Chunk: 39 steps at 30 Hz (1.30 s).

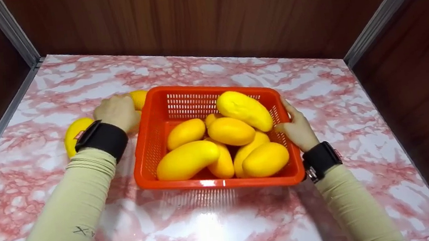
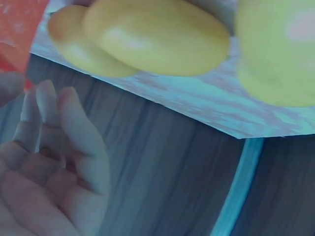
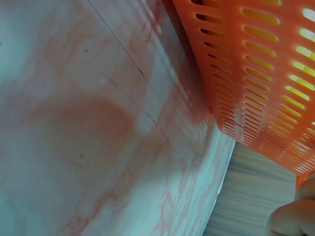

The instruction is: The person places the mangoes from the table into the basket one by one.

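Several yellow mangoes (image 1: pixel 188 160) lie in an orange-red plastic basket (image 1: pixel 223 184) with slotted walls. My right hand (image 1: pixel 300 130) grips the basket's right rim, the thumb on the inner side and the other fingers outside, mostly hidden. Just beyond the left rim, my left hand (image 1: pixel 116 112) hangs over two mangoes (image 2: pixel 157 37) lying beside the basket. Its fingers (image 2: pixel 81 132) curve loosely and nothing shows in the palm. Another mango (image 1: pixel 75 134) sits left of that hand, partly covered by the wristband.
Underneath is a table (image 1: pixel 209 237) with a pink and white marbled top. Dark wood-grain panels (image 1: pixel 192 15) stand behind it and at both sides, with metal strips (image 1: pixel 389 2) at the corners. Black bands (image 1: pixel 321 159) are worn on both wrists over pale sleeves.
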Available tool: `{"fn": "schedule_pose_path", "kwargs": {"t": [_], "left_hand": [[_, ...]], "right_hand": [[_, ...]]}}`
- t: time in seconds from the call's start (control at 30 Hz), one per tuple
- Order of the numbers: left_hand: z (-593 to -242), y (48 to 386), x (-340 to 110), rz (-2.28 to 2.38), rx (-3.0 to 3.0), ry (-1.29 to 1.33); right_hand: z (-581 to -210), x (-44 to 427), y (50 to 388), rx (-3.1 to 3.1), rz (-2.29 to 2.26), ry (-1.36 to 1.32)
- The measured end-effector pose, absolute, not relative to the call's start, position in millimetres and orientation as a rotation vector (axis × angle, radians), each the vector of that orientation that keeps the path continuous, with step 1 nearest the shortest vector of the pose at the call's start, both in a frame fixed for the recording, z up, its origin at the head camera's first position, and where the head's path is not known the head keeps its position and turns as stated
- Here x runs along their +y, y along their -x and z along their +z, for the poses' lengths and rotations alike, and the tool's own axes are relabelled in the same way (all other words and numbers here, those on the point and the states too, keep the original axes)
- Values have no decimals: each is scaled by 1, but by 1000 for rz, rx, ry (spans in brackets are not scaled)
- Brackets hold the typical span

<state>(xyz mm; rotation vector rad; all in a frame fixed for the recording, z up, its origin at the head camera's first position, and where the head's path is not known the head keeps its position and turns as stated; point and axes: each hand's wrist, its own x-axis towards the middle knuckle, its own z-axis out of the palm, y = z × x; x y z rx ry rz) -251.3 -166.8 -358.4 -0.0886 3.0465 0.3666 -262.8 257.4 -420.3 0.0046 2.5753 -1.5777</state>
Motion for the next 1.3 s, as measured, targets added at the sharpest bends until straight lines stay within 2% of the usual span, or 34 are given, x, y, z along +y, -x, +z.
{"fn": "schedule_pose_path", "kwargs": {"t": [0.9, 1.3], "left_hand": [[-399, 249, -232, 373, 2811, 546], [-404, 239, -247, 399, 2682, 628]], "right_hand": [[-421, 258, 266, 2525, -1605, -28], [-420, 257, 262, 2539, -1618, -11]]}}
